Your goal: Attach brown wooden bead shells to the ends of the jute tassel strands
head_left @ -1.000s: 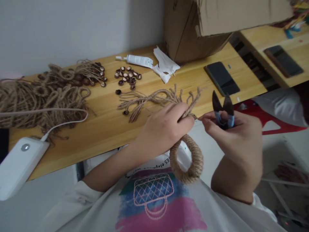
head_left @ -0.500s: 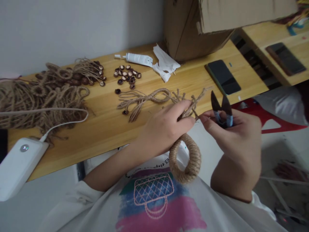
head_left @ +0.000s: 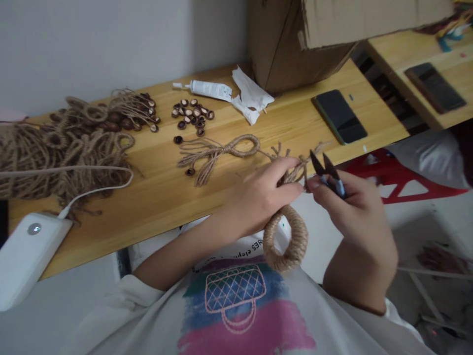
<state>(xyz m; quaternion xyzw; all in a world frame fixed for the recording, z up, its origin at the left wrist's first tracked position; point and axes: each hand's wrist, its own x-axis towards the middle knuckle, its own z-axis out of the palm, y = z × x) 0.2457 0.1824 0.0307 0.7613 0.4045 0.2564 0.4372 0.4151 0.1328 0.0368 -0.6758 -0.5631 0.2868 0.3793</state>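
My left hand (head_left: 271, 190) is closed around the neck of a looped twine tassel. Its wrapped twine loop (head_left: 271, 246) hangs below the hand, and its loose strands (head_left: 305, 162) come out beyond the thumb and forefinger. Small thread snips (head_left: 328, 175) lie in my right hand (head_left: 358, 209), blades pointing up and left and apart. The right thumb and fingertip pinch close to the strand ends, beside the left thumb; what is between them is hard to make out. Another looped tassel (head_left: 225, 150) lies on the table just beyond the left hand.
A pile of twine pieces (head_left: 74, 153) covers the table's left side, with a white power bank (head_left: 33, 251) and cable in front. Several cut brown shells (head_left: 192, 113), a glue tube (head_left: 210, 90), crumpled tissue (head_left: 251, 96), a phone (head_left: 340, 117) and a cardboard box (head_left: 288, 54) stand behind.
The snips have tilted to the left and their blades have come closer together, nearer the strands. My right hand has shifted slightly left, and the hanging loop has moved up a little.
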